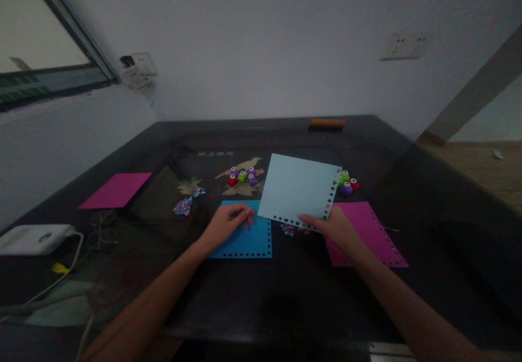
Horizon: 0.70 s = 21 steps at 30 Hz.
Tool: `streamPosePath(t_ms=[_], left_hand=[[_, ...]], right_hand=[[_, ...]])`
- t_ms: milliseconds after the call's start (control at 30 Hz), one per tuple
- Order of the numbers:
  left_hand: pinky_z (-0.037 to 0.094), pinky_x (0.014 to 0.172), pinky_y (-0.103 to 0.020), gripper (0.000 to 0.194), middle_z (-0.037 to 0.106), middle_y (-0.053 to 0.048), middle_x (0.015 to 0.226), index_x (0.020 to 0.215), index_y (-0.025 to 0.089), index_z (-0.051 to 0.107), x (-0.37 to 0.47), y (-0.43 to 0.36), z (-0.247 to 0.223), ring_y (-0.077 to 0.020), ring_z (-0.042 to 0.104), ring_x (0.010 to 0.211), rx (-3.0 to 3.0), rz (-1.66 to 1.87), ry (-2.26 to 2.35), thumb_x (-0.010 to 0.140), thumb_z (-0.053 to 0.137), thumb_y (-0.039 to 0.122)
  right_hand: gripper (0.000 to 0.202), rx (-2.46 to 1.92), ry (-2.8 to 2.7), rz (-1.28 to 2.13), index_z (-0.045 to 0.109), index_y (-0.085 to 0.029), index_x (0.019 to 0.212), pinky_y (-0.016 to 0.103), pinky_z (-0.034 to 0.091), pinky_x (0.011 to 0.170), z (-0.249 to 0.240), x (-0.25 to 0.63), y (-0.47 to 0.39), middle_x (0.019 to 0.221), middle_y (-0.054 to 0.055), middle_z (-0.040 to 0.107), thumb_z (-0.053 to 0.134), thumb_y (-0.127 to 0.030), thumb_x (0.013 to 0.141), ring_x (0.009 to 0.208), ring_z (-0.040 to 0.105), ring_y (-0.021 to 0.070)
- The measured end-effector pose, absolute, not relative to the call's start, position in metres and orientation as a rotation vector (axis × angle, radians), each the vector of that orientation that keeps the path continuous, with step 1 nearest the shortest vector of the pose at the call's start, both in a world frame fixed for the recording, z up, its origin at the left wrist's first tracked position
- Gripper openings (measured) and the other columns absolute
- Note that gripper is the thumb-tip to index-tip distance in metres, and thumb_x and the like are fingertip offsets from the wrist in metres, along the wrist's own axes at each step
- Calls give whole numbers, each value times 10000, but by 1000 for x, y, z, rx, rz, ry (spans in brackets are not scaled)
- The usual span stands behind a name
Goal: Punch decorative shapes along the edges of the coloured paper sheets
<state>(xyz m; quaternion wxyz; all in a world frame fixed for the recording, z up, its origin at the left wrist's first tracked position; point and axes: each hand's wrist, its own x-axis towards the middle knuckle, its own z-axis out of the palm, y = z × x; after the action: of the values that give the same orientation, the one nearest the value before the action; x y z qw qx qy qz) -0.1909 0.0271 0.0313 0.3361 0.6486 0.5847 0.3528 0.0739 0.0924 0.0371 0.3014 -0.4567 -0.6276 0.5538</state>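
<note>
My right hand (336,226) grips a pale blue sheet of paper (299,188) by its lower right edge, thumb on top. Star, heart and other small shapes are cut along two of that sheet's edges. Over a brighter blue sheet (244,245) on the table is my left hand (230,222), its fingers loosely bent and apart beside the pale sheet's lower left corner. The blue sheet also has punched edges. Beneath my right hand lies a magenta sheet (362,231) with holes along its border. Paper confetti (289,230) shows partly under the pale sheet.
Small coloured craft punches stand in two groups, left (242,176) and right (347,187). More confetti (182,206) lies at the left, near another magenta sheet (116,191). A white device (36,239) with a cable sits at the table's left edge; a brown stick-like object (327,123) lies at the back.
</note>
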Motion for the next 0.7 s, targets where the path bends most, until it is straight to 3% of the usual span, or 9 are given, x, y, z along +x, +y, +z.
streamPosePath(t_ms=[400,533,700], left_hand=[[495,737,-304,257,707,-49,864,996,188,623,-209,50,30,-194,665,770,1978,843,1985,889,440,333],[466,793,-335,231,665,-87,998,1028,180,610,-207,81,35,-219,626,885,2051,788,2148,870,461,260],[418,837,-382,265,585,-131,1067,1050,177,612,-191,112,32,-289,546,1013,2123,658,2388,856,491,311]], right_hand=[[182,-1191,-1665,1399,642,-144,744,362,539,621,34,75,95,673,82,709,654,-320,698,578,658,207],[155,-1188,-1651,1414,638,-135,755,359,540,619,37,75,94,666,75,709,644,-282,706,560,651,193],[186,-1148,-1569,1456,638,-122,840,342,541,572,36,76,98,707,82,716,645,-254,708,556,651,188]])
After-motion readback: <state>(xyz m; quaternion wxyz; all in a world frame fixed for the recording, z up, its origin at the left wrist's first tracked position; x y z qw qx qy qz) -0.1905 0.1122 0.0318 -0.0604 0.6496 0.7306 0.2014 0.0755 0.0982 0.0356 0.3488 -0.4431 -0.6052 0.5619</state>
